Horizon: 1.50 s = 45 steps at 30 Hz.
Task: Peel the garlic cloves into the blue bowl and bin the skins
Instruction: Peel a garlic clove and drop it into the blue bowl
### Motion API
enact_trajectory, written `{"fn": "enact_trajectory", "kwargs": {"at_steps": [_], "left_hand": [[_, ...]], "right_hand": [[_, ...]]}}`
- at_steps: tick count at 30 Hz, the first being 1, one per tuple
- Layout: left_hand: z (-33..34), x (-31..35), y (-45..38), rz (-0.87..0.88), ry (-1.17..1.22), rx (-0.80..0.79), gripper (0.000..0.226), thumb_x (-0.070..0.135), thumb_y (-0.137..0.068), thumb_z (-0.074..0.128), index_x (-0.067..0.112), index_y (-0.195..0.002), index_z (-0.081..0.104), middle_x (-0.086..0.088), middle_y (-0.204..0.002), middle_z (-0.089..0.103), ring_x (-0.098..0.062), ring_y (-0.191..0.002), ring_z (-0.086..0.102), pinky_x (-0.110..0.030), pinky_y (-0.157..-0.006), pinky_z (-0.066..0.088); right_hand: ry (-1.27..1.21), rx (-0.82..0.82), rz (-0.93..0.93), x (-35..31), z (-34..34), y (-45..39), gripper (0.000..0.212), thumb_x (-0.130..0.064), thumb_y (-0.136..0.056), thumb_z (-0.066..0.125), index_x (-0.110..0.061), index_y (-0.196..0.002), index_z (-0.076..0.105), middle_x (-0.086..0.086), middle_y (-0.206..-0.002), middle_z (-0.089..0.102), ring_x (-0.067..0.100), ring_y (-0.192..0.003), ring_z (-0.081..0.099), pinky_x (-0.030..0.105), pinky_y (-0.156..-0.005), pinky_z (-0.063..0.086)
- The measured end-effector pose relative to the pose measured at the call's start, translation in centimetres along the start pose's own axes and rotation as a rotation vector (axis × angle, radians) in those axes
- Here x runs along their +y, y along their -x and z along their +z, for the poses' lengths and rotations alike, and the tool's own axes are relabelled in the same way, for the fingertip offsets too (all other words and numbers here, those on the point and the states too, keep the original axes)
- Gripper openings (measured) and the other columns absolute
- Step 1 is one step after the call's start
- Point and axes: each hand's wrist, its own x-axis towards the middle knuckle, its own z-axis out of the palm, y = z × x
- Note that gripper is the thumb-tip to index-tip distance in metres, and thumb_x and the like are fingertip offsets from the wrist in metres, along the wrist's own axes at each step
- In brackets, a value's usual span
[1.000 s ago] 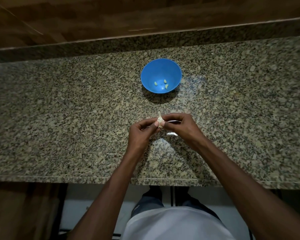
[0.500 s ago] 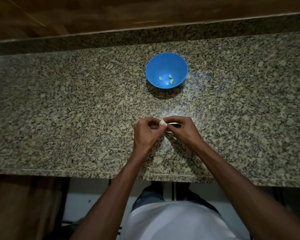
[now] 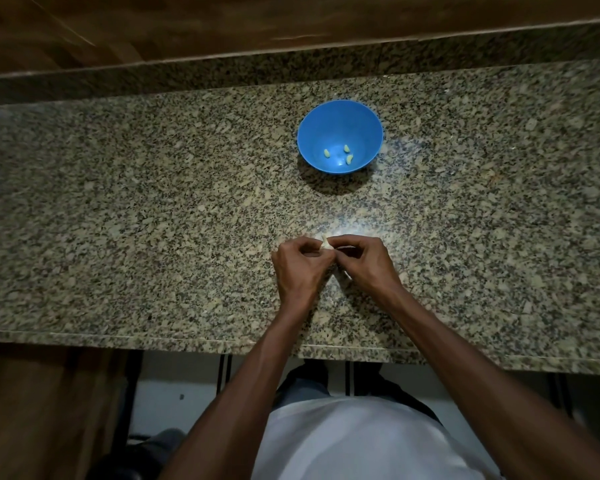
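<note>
A blue bowl point(image 3: 340, 116) stands on the granite counter beyond my hands, with three peeled pale garlic cloves point(image 3: 347, 159) lying in its bottom. My left hand point(image 3: 300, 266) and my right hand point(image 3: 366, 259) meet fingertip to fingertip just above the counter, close to its front half. Between them they pinch a small garlic clove point(image 3: 326, 243), of which only a pale tip and a bit of skin show. The rest of the clove is hidden by the curled fingers.
The speckled granite counter point(image 3: 153, 220) runs the full width, with a raised granite back edge point(image 3: 222, 69) and wood panelling behind. Its front edge point(image 3: 187, 341) lies just below my wrists. No bin is in view.
The clove stood up between the fingertips a second ago; both hands have since closed tighter round it and sunk lower, hiding most of it. The view shifted slightly.
</note>
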Motion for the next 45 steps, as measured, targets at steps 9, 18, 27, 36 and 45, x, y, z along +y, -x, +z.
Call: {"fn": "enact_trajectory", "kwargs": {"at_steps": [9,18,27,36,45], "left_hand": [[-0.9,-0.3,-0.2,-0.024,0.159,-0.109,0.022,0.016,-0.084,0.085,0.011,-0.104,0.076,0.006,-0.093,0.075,-0.008,-0.087,0.075,-0.014,-0.068,0.058],[-3.2,-0.2,-0.5,-0.064,0.526,-0.31,0.029,0.006,-0.087,0.08,0.005,-0.116,0.075,-0.003,-0.116,0.077,-0.021,-0.108,0.074,-0.037,-0.088,0.063],[-3.2,-0.2,-1.3,0.048,0.404,-0.22,0.018,0.008,-0.09,0.078,0.004,-0.107,0.075,-0.006,-0.107,0.078,-0.018,-0.1,0.076,-0.037,-0.087,0.064],[-2.5,-0.1,-1.3,0.028,0.359,-0.226,0.018,0.013,-0.089,0.08,0.006,-0.104,0.072,-0.007,-0.105,0.076,-0.018,-0.099,0.074,-0.027,-0.083,0.061],[-1.9,-0.2,-1.4,-0.042,0.323,-0.214,0.022,0.016,-0.087,0.082,0.009,-0.105,0.072,-0.002,-0.106,0.075,-0.014,-0.101,0.073,-0.027,-0.085,0.061]], "right_hand": [[-0.141,-0.055,-0.031,-0.3,-0.7,0.1,0.02,-0.016,-0.091,0.08,-0.019,-0.111,0.079,-0.003,-0.103,0.081,0.014,-0.097,0.077,0.036,-0.086,0.064],[-0.346,-0.136,-0.012,-1.2,-1.5,-0.3,0.026,-0.002,-0.09,0.076,-0.009,-0.115,0.078,0.003,-0.114,0.079,0.02,-0.108,0.075,0.033,-0.092,0.06],[-0.368,-0.203,-0.007,-1.1,-1.7,-0.6,0.031,-0.01,-0.094,0.075,-0.007,-0.125,0.074,0.009,-0.116,0.078,0.029,-0.106,0.076,0.037,-0.095,0.059],[-0.288,-0.135,-0.06,-1.2,-1.2,-1.1,0.029,-0.01,-0.091,0.08,-0.003,-0.118,0.075,0.009,-0.11,0.079,0.027,-0.101,0.077,0.034,-0.088,0.062],[-0.205,-0.024,-0.057,-0.5,-0.6,-0.9,0.036,-0.018,-0.083,0.087,-0.003,-0.114,0.077,0.006,-0.105,0.08,0.019,-0.097,0.077,0.039,-0.089,0.064]]}}
